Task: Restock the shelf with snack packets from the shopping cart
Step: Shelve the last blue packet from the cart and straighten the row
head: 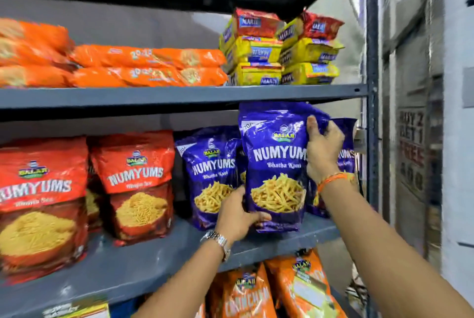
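Observation:
I hold a purple Numyums snack packet (275, 164) upright at the right end of the grey middle shelf (143, 264). My left hand (237, 216) grips its lower left corner. My right hand (323, 149) clasps its upper right edge. The packet's base sits just over the shelf's front edge. Behind it stand two more purple packets, one to the left (211, 176) and one to the right (345, 153), partly hidden. The shopping cart is out of view.
Red Numyums packets (138, 181) fill the middle shelf's left part. The upper shelf (179, 96) carries orange packs and stacked yellow packs (279, 61). Orange packets (259, 294) stand on the shelf below. A metal upright (372, 112) bounds the rack on the right.

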### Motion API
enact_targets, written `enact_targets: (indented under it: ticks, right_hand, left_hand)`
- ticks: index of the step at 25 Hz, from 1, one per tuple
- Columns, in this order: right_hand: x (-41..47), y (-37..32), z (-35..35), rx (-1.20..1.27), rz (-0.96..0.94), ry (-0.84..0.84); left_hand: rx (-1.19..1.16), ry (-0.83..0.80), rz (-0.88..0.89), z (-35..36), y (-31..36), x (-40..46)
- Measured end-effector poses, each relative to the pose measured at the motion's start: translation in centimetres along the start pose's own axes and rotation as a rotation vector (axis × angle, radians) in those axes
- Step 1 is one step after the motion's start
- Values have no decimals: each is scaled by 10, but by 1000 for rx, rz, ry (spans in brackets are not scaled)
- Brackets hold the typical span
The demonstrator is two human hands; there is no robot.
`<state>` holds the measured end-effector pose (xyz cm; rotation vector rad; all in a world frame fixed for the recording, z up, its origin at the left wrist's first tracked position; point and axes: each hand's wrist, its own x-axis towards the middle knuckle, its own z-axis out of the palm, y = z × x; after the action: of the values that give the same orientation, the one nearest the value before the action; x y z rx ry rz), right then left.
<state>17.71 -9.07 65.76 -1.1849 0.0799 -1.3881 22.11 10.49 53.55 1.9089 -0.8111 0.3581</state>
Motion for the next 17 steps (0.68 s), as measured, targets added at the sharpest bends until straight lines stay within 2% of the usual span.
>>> enact_targets:
  ticks: [3,6,9,11,13,15,16,17]
  right_hand:
    - [9,34,13,-136,81,-53]
    - [10,64,8,-237,181,-175]
    - [-12,74,-4,-234,248,-323]
    - [-35,74,-16,-325,270,-371]
    - [-62,76,-26,-503,248,-401]
    - [-89,83,-32,-606,194,-447]
    - [-101,88,-34,-649,167,-468]
    - [-111,94,-36,-696,140,-481]
  left_hand:
    - [29,43,-97,14,-24,18]
    - [-20,63,-188,29,-51,24]
    - [-11,46,-231,36,-60,28]
    - [32,56,-234,32,-54,26]
    - [75,216,-238,15,-45,18]
    - [151,501,-211,-13,-45,15]
    - [163,594,-226,-26,-48,16]
    - [159,621,-277,-37,-53,20]
